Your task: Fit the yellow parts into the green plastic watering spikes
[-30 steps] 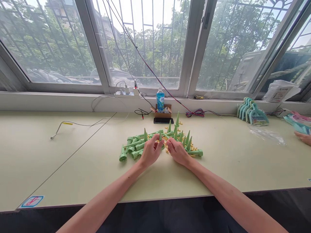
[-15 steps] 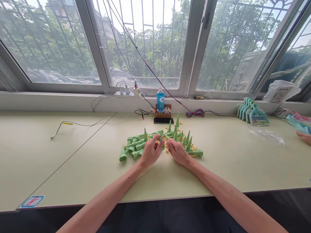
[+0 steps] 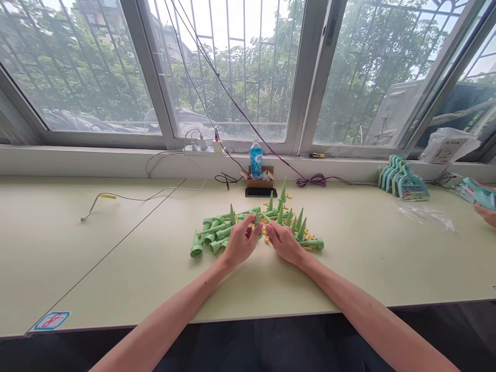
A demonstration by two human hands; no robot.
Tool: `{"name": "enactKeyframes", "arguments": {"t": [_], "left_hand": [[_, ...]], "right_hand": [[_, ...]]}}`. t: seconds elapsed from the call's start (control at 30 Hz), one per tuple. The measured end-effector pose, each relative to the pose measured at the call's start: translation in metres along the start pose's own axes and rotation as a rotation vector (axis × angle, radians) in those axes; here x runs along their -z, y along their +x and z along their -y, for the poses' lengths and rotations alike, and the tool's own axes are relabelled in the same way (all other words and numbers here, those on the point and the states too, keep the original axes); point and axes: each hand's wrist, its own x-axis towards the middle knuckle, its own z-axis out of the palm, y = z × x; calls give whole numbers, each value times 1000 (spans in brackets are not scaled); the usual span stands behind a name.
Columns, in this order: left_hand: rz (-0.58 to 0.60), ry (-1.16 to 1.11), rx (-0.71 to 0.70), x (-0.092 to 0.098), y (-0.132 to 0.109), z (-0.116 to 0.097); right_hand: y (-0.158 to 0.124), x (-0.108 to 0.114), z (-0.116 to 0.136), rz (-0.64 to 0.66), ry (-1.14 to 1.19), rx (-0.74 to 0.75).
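Note:
My left hand (image 3: 242, 238) is closed round a green plastic watering spike (image 3: 257, 219), its pointed tip upward. Close beside it, my right hand (image 3: 284, 240) has its fingers pinched together; whatever lies between them is too small to make out. Left of my hands, several green spikes (image 3: 217, 227) lie piled, most on their sides with round collars showing. More green spikes (image 3: 301, 231) stand point-up on the right, among small yellow valve pieces (image 3: 310, 237). The palms hide part of the pile.
A blue-labelled bottle (image 3: 256, 160) stands by a small cardboard box (image 3: 266, 182), with a black phone (image 3: 261, 192) in front. Cables (image 3: 312, 180) trail along the back. Teal hangers (image 3: 405, 181) and clear plastic bags (image 3: 428, 216) lie right. Another person's hand (image 3: 485, 214) shows at the right edge.
My hands and the spikes stay almost where they were. At the right edge, the other person's hand and the teal item by it have shifted slightly.

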Motion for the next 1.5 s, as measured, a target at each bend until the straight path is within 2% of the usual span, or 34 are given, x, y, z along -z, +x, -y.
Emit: {"name": "enactKeyframes", "arguments": {"t": [1.5], "left_hand": [[14, 24, -21, 1, -1, 2]], "right_hand": [[2, -3, -4, -23, 45, -4]]}}
